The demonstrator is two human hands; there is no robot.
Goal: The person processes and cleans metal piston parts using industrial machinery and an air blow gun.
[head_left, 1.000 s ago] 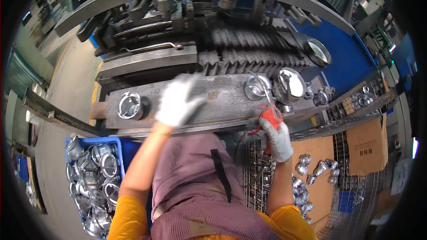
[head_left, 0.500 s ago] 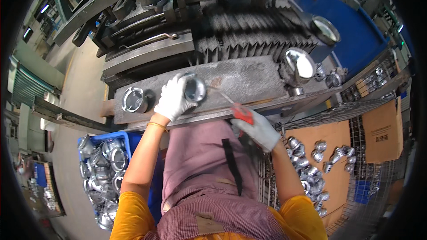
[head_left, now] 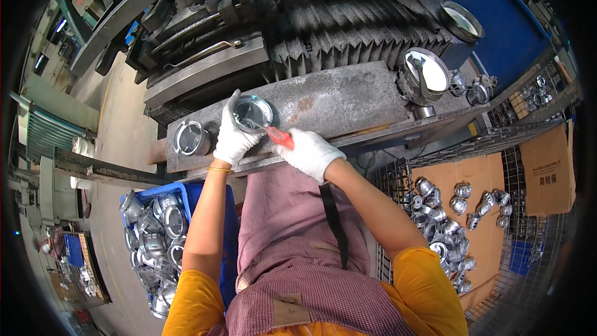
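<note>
My left hand (head_left: 237,134), in a white glove, grips the side of a round, hollow metal casting (head_left: 253,113) held tilted with its ring-shaped mouth facing up. In my white-gloved right hand (head_left: 310,151) is a red-handled tool (head_left: 280,137) with a thin metal shaft. Its shaft reaches over the near rim of the casting; whether the tip touches metal I cannot tell. A second casting (head_left: 191,138) of similar shape stands on the grey metal ledge (head_left: 348,96), left of my left hand.
A blue bin (head_left: 227,224) full of castings stands at lower left. At lower right, a wire cage (head_left: 398,180) lined with cardboard holds many small metal parts (head_left: 444,230). Two pots (head_left: 428,70) sit at the right, one with white contents. Dark pleated covers (head_left: 354,31) and a wrench (head_left: 202,53) lie beyond the ledge.
My right hand has brought the red-handled tool leftward to the casting's rim. My left hand has shifted the casting slightly left and turned its mouth more upward.
</note>
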